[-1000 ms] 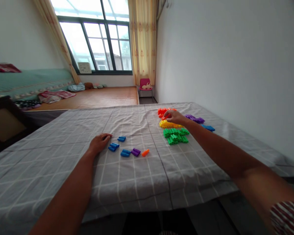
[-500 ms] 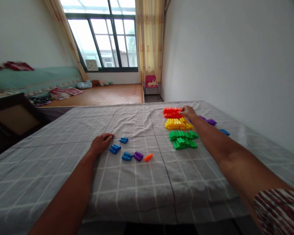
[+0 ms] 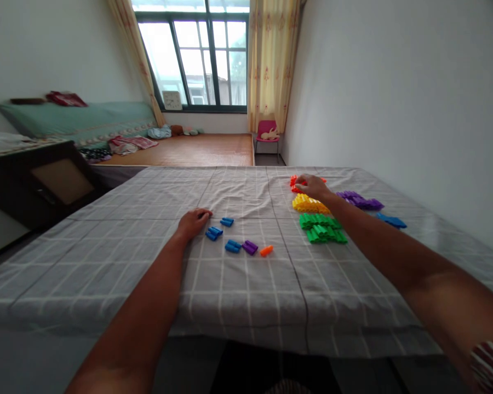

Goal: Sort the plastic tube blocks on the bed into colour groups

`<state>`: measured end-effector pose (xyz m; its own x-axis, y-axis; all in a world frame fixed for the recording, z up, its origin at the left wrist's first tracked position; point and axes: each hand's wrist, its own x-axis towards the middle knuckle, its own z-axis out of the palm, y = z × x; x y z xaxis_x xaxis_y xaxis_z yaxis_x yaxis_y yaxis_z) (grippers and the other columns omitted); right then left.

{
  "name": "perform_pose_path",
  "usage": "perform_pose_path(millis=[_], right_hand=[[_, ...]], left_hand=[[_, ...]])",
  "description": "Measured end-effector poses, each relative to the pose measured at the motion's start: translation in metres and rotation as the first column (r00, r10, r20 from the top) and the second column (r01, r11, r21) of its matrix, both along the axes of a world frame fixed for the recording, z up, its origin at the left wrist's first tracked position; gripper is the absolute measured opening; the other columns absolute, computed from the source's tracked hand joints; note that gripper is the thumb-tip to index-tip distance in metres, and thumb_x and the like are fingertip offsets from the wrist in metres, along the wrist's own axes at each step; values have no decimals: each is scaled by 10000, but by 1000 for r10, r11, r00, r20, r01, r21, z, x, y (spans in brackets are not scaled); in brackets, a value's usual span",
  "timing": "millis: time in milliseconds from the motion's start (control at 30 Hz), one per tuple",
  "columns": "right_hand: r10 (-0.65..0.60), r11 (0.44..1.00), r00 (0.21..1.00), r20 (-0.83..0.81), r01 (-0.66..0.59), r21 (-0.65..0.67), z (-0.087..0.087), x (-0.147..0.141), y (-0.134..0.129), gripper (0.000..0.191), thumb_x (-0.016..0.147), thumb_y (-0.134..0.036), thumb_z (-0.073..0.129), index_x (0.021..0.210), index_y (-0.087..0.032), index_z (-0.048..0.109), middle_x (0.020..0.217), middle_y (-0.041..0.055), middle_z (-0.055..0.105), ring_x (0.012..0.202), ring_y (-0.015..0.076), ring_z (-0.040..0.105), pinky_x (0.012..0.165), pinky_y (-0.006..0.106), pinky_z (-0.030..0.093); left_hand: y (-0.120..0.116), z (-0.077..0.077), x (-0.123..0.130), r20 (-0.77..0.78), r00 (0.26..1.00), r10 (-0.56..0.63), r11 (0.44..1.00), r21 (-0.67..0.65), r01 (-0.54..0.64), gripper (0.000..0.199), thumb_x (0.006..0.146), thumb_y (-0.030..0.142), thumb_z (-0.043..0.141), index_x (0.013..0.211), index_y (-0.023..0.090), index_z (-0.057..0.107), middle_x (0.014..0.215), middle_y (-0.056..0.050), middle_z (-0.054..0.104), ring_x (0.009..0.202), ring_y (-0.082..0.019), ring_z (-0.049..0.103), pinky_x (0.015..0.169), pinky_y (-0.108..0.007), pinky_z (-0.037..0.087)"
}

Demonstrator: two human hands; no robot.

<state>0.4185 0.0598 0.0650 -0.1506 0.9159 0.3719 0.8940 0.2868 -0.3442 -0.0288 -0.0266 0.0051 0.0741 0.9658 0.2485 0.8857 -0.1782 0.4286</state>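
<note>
My right hand (image 3: pixel 311 186) reaches over the pile of red toy blocks (image 3: pixel 294 184), thumb and fingers pinched on a red block that they mostly cover. Nearer to me lie yellow blocks (image 3: pixel 308 203), then green blocks (image 3: pixel 322 228). My left hand (image 3: pixel 194 220) rests on the cloth with its fingers loosely bent and nothing visible in them. Close beside it are a blue block (image 3: pixel 227 222) and another blue block (image 3: pixel 214 233). A third blue block (image 3: pixel 233 246), a purple block (image 3: pixel 250 248) and an orange block (image 3: pixel 267 250) form a short row nearer to me.
A grey checked cloth (image 3: pixel 148 257) covers the table. Right of my right forearm lie purple blocks (image 3: pixel 360 201) and blue blocks (image 3: pixel 391 220). Behind the table are a low bed (image 3: pixel 213 149) and a pink chair (image 3: pixel 267 128). A dark cabinet (image 3: pixel 45 175) stands left, a white wall (image 3: pixel 394 98) right.
The view has turned slightly left and tilted down. My right hand has shifted a little over the red pile, covering more of its middle. My left hand stays beside the blue blocks.
</note>
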Motion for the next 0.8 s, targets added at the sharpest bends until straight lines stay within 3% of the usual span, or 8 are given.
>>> perform_pose_path(millis=[100,167,233,300,433,567,667,800], right_hand=[[339,930,941,-16,-338,-146,7,-70,-38,177,839,-269,608,955,-178,705,925,40,728,767,130,643,721,226,464],[524,809,852,9,-495,-317,9,-112,-64,187,820,-292,647,967,-195,712,893,17,727,709,111,633,673,210,447],[652,661,758,20,-555,-505,10,-143,-87,235,795,-369,687,958,-204,718,850,3,724,664,103,624,622,199,426],[697,600,713,73,-525,-604,12,-163,-106,315,726,-433,746,929,-194,717,826,8,720,656,114,620,577,200,404],[686,659,697,209,-472,-586,13,-175,-130,364,638,-382,802,919,-178,691,838,20,711,685,137,611,533,208,378],[622,716,773,126,-496,-491,10,-154,-128,337,667,-230,749,986,-180,653,917,18,708,720,120,620,579,189,420],[499,791,866,-26,-467,-396,11,-110,-107,316,699,-175,707,1007,-170,641,970,34,706,791,126,643,645,187,462],[246,918,961,-127,-273,-286,19,-5,-63,230,755,-213,657,980,-163,664,974,48,712,836,152,655,691,220,493]], left_hand=[[1,-3,-1,10,1000,1,1000,-1,-1,365,841,376,465,1022,234,749,1125,-31,720,1040,-210,636,929,-283,467],[0,-4,-2,19,1000,-8,1000,4,8,365,840,363,469,1031,227,748,1140,-36,715,1051,-211,633,938,-284,463],[-2,-4,-1,22,1000,-18,1000,6,18,373,841,354,462,1037,214,748,1145,-46,713,1068,-214,630,942,-285,461],[-4,-3,-1,25,999,-29,1000,7,29,382,842,355,453,1035,209,749,1136,-51,716,1074,-216,630,943,-286,461],[-4,-1,-2,12,999,-37,999,10,37,399,842,375,439,1034,210,747,1125,-53,720,1070,-214,634,935,-283,464],[1,-3,-5,-9,999,-35,999,8,35,419,843,413,425,1035,217,742,1128,-53,719,1065,-217,636,931,-291,464],[3,-4,-8,-12,999,-38,999,11,39,433,835,443,423,1039,228,739,1136,-48,717,1070,-223,635,930,-293,466],[4,-3,-8,-24,999,-38,999,5,38,456,821,478,418,1030,232,740,1134,-45,718,1054,-226,644,913,-288,475]])
